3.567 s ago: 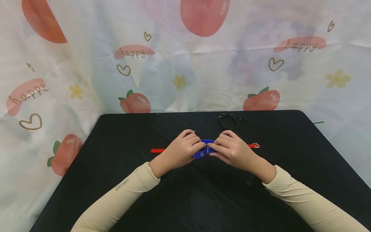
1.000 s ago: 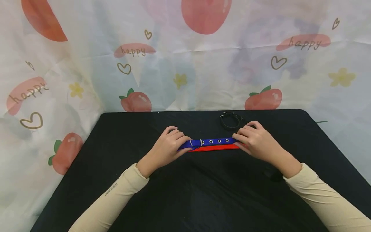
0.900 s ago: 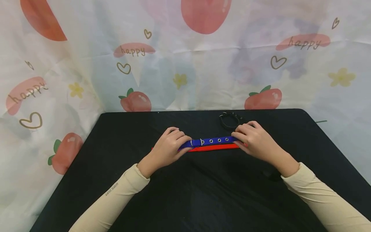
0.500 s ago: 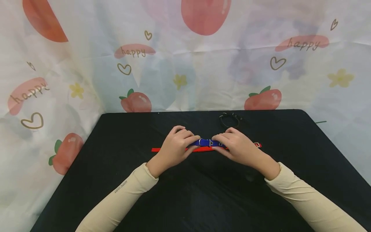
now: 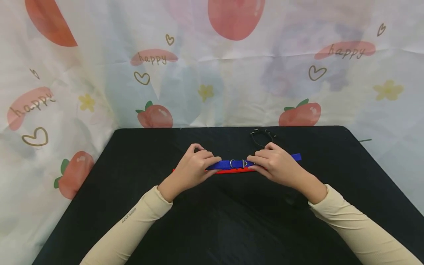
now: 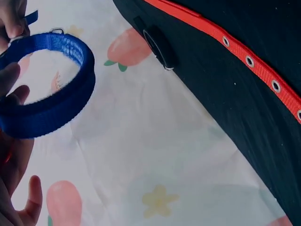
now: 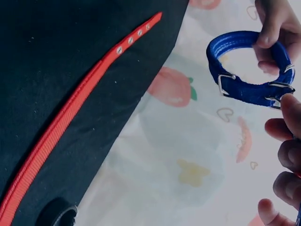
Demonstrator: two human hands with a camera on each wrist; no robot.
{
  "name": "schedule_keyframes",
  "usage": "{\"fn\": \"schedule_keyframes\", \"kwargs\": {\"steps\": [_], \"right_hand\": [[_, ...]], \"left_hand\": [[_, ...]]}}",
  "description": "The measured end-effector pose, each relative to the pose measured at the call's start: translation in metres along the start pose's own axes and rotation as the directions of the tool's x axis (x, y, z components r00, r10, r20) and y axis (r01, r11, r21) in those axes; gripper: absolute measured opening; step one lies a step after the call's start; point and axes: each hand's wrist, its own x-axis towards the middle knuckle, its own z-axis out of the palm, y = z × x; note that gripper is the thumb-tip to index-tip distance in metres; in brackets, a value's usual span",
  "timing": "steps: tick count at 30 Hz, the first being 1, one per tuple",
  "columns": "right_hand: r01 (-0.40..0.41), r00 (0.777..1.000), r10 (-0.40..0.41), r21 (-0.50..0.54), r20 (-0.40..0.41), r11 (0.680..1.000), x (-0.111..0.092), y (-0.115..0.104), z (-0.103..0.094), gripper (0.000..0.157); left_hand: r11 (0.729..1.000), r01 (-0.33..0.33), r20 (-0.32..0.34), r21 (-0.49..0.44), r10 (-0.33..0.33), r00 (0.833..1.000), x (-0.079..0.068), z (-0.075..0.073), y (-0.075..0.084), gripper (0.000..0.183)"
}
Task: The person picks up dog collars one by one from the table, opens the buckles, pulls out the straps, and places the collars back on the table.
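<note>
A blue pet collar, bent into a loop, is held up by both hands. My left hand grips its left side between thumb and fingers. Near the metal buckle, my right hand pinches the strap, and a blue strap end sticks out past that hand. The round loop of the blue collar shows in the left wrist view. In the right wrist view, the fingertips of my right hand are at the collar's buckle.
Behind the hands a red collar with metal eyelets lies stretched out across the black tabletop. Farther back, close to the table's rear edge, lies a looped black collar. A printed cloth hangs behind the table.
My hands drew together and then parted somewhat, still holding the blue collar. Fewer of its eyelets show between them than a second ago, and the blue end now protrudes right of my right hand.
</note>
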Motion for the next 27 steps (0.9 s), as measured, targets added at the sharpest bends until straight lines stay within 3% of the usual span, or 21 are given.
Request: {"fn": "schedule_keyframes", "kwargs": {"steps": [7, 11, 20, 27], "right_hand": [[0.006, 1.000, -0.006, -0.007, 0.003, 1.000, -0.004, 0.003, -0.002, 0.058], [-0.013, 1.000, 0.014, 0.009, -0.024, 1.000, -0.004, 0.002, -0.001, 0.059], [-0.071, 0.990, 0.077, 0.057, -0.117, 0.996, 0.002, -0.008, 0.001, 0.056], [-0.028, 0.985, 0.043, 0.089, -0.169, 0.996, 0.012, -0.015, 0.008, 0.046]], "left_hand": [[0.997, -0.062, 0.039, 0.041, 0.061, 0.997, 0.001, -0.003, -0.001, 0.028], [0.996, -0.053, 0.035, 0.073, 0.051, 0.998, 0.004, -0.003, 0.000, 0.024], [1.000, 0.027, -0.068, -0.016, -0.028, 0.997, 0.016, -0.002, 0.006, 0.026], [0.996, 0.032, -0.131, -0.081, -0.042, 0.990, 0.025, 0.003, 0.018, 0.035]]}}
